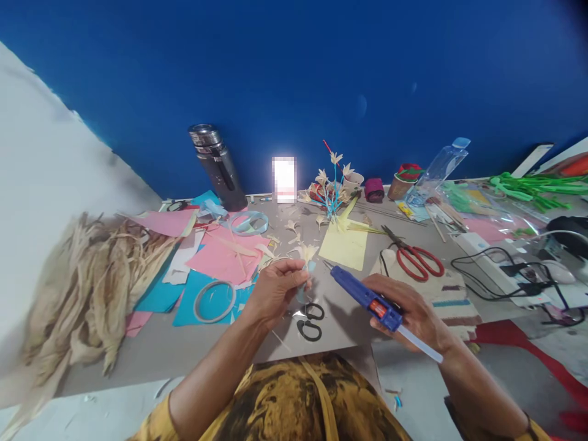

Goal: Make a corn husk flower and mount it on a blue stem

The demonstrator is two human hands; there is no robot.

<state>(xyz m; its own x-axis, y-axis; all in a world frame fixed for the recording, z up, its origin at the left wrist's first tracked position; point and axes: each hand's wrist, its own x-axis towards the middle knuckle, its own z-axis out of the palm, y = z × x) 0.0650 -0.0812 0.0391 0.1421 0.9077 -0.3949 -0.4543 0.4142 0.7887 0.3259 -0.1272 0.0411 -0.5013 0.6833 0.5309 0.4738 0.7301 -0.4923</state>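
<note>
Over the middle of the table, my left hand (pixel 281 286) pinches a small cream-coloured flower (pixel 304 252) with a pale bluish piece at its base. My right hand (pixel 411 309) is wrapped round a blue glue gun (pixel 361 293), a white glue stick poking from its back end. The gun's nozzle points left toward the flower, a short gap apart from it. Below my left hand lie black-handled scissors (pixel 310 324), their blades partly hidden. More loose cream flowers (pixel 292 228) rest just beyond my left hand.
Dried husks (pixel 92 288) and coloured paper (pixel 225 257) cover the left, near a dark flask (pixel 220 171). A flower bunch with blue stems (pixel 331 199) stands at the back. Red-handled scissors (pixel 416 260), a plastic bottle (pixel 438 171) and a power strip (pixel 505 269) with cables are on the right.
</note>
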